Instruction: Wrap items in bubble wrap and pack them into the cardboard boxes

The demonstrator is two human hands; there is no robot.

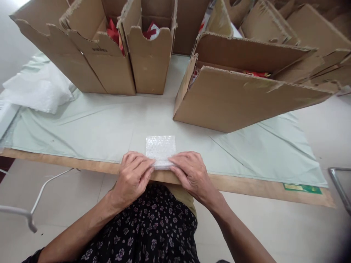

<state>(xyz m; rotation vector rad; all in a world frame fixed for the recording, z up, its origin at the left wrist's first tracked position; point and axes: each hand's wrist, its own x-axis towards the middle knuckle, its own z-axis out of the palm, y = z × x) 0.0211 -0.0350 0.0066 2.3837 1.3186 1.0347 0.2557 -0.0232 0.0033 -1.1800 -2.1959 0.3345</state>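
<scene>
A small rectangle of clear bubble wrap (160, 145) lies at the table's front edge, its near end folded over into a thicker band. My left hand (134, 171) pinches the left end of that fold between thumb and fingers. At the right end, my right hand (192, 171) grips the same fold in a like way. Whether anything is inside the fold cannot be made out.
Open cardboard boxes (149, 60) with red packets inside stand along the back. A larger cardboard box (233, 98) sits nearer, right of centre. Crumpled bubble wrap (38, 87) lies at the left. A pale green cloth (104, 124) covers the table.
</scene>
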